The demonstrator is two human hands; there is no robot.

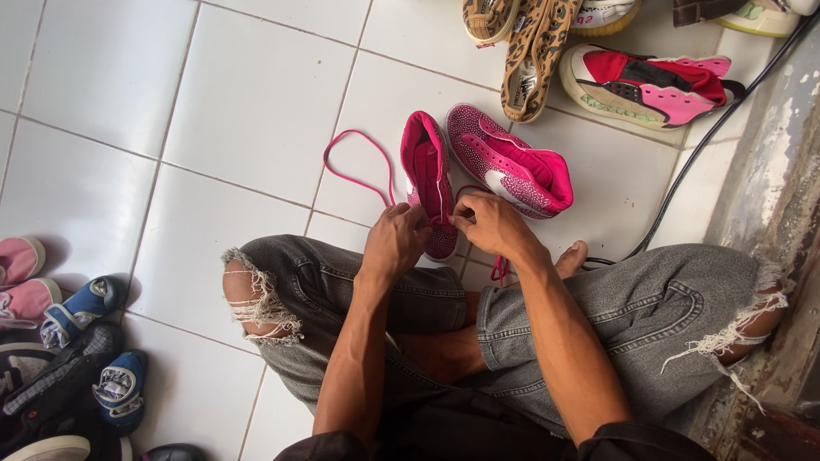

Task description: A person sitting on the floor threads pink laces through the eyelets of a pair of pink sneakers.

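I sit cross-legged on a white tiled floor in torn grey jeans. A pink high-top shoe (430,175) stands in front of my shins, toe toward me. My left hand (395,240) grips the shoe near its toe, and my right hand (491,224) pinches the pink lace (359,175) at the eyelets. The lace loops out onto the tiles to the left. The matching pink shoe (511,162) lies on its side just right of the first.
Leopard-print shoes (534,51) and a red-pink sneaker (653,85) lie beyond. A black cable (700,141) runs along a worn wall at the right. Small blue shoes (85,307) and pink shoes (21,277) are piled at the left.
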